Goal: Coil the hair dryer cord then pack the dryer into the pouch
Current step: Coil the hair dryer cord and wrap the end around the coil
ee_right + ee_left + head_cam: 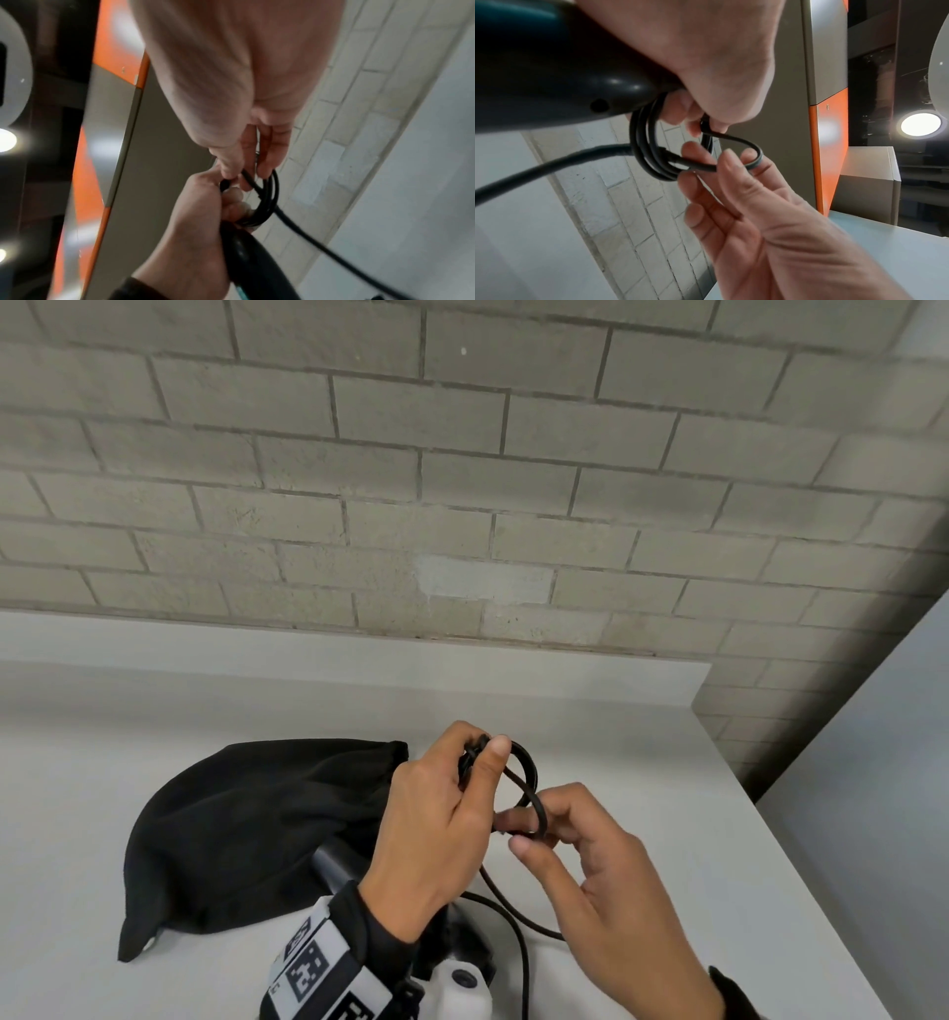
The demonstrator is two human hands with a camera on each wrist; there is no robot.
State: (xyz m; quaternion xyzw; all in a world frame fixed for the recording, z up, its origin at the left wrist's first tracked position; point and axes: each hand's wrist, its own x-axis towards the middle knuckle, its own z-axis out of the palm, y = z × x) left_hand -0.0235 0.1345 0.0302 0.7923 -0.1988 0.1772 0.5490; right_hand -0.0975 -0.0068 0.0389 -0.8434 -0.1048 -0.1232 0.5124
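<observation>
My left hand (pixel 452 793) is raised over the white table and grips a small coil of the black cord (pixel 529 770), thumb pressed on top. The dark hair dryer (pixel 552 77) sits against that same palm, and its handle (pixel 334 862) pokes out below the wrist. My right hand (pixel 570 839) pinches a loop of the cord (pixel 754 160) between thumb and forefinger, just right of the coil. The remaining cord (pixel 518 942) hangs slack down to the table. The black fabric pouch (pixel 246 819) lies flat on the table to the left, its mouth facing the hands.
A grey brick wall (pixel 462 480) stands close behind the white table (pixel 667 788), whose right edge runs diagonally toward me. An orange and grey panel (pixel 826 101) appears in the wrist views.
</observation>
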